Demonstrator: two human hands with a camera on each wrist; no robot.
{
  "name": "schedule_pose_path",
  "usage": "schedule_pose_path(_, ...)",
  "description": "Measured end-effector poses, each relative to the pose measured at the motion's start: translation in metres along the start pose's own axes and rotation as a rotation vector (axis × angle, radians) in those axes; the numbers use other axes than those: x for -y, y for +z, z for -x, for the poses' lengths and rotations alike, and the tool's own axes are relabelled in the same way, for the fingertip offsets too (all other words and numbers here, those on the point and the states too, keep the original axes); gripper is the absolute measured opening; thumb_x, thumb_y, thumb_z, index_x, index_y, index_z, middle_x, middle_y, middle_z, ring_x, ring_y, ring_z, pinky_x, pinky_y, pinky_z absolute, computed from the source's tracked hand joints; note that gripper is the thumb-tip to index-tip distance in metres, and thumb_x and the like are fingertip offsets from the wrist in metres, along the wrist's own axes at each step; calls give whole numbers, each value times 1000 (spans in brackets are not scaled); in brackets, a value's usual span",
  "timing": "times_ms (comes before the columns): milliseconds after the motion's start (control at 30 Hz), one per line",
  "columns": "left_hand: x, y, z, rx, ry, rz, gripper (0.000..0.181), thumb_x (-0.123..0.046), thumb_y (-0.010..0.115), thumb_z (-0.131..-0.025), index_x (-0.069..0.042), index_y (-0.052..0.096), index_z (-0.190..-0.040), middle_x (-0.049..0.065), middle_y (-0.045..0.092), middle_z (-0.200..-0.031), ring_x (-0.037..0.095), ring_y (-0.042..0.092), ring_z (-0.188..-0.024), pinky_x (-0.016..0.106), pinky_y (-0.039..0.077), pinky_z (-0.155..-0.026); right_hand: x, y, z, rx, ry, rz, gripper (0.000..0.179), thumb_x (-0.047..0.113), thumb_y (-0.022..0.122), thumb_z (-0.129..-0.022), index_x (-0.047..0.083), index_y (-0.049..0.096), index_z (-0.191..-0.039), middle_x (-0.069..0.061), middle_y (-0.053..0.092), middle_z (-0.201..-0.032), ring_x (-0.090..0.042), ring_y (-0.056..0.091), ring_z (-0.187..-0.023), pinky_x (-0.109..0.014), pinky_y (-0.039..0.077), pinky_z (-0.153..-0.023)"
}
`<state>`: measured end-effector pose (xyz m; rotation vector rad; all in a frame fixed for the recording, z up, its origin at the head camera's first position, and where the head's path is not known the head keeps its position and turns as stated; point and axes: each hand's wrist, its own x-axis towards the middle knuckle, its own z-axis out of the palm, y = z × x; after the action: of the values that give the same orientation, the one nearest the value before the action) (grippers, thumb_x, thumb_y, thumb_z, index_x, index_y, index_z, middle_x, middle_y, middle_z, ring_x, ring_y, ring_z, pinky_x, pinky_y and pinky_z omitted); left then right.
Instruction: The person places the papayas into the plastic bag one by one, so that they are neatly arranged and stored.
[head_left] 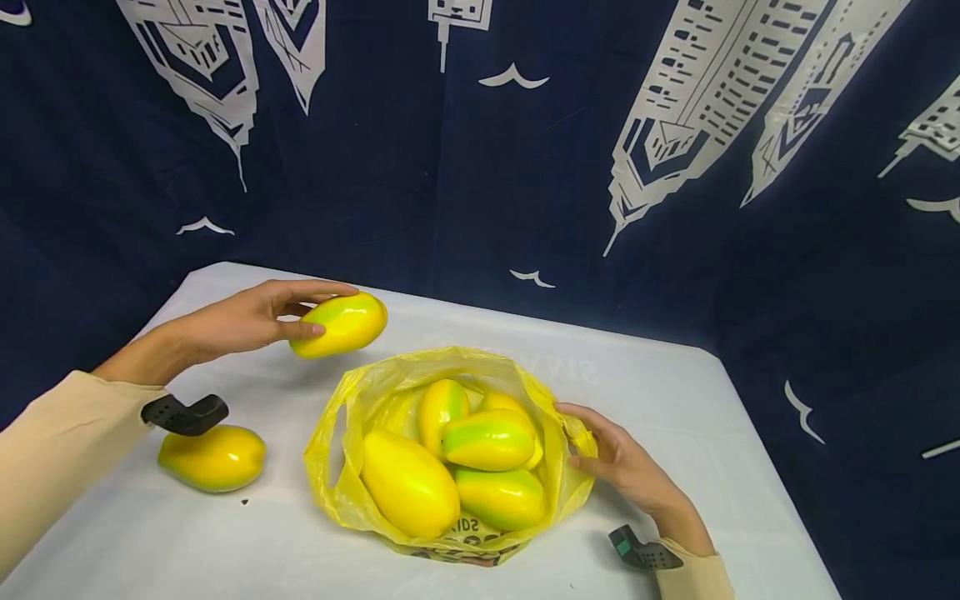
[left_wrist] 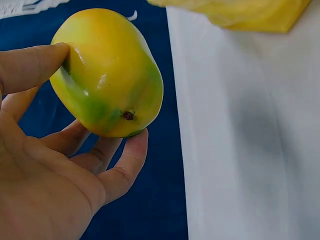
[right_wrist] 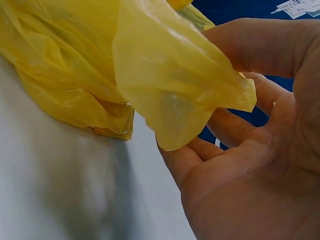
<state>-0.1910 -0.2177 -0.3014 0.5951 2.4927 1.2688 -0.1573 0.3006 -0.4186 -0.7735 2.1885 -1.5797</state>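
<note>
My left hand (head_left: pixel 251 321) holds a glossy yellow-green mango (head_left: pixel 343 325) above the table, behind the yellow plastic bag's left side. In the left wrist view, thumb and fingertips pinch this mango (left_wrist: pixel 110 70), its brown stem end showing. The yellow plastic bag (head_left: pixel 337 492) stands with its mouth spread, and several mangoes (head_left: pixel 491 439) lie inside, one (head_left: pixel 408 483) larger than the others. At the bag's right rim, my right hand (head_left: pixel 626 462) grips the plastic between thumb and fingers. The right wrist view shows a fold of the bag (right_wrist: pixel 170 85) in that hand.
Another mango (head_left: pixel 213 458) lies on the white-covered table (head_left: pixel 660 400), left of the bag and beneath my left forearm. Behind the table hangs a dark blue cloth (head_left: pixel 420 208) printed with white buildings. Each wrist wears a black band (head_left: pixel 183 414).
</note>
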Motion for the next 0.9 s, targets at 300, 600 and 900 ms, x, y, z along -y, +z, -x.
schedule_pose_path(300, -21, 20, -6, 36, 70, 46, 58, -7, 61, -98, -29, 47, -150, 2, 46, -154, 32, 49, -134, 45, 51, -102, 0, 0, 1, -4, -13, 14, 67, -2, 65, -91, 8, 39, -152, -7, 36, -160, 3, 32, -143, -8, 27, -112)
schedule_pose_path(600, -44, 40, -15, 119, 114, 56, 58, -7, 62, -98, -31, 48, -149, -3, 47, -153, 28, 50, -135, 51, 47, -107, 0, 0, 0, 2, 0, 12, 67, -1, 65, -91, 10, 39, -152, -8, 35, -160, 3, 32, -143, -9, 27, -111)
schedule_pose_path(900, -73, 61, -33, 272, 190, 60, 58, -8, 61, -98, -27, 46, -151, -5, 52, -148, 23, 50, -135, 50, 45, -110, 1, 0, 0, 1, 9, -2, 67, 0, 66, -91, 10, 39, -152, -7, 34, -161, 3, 32, -143, -8, 27, -111)
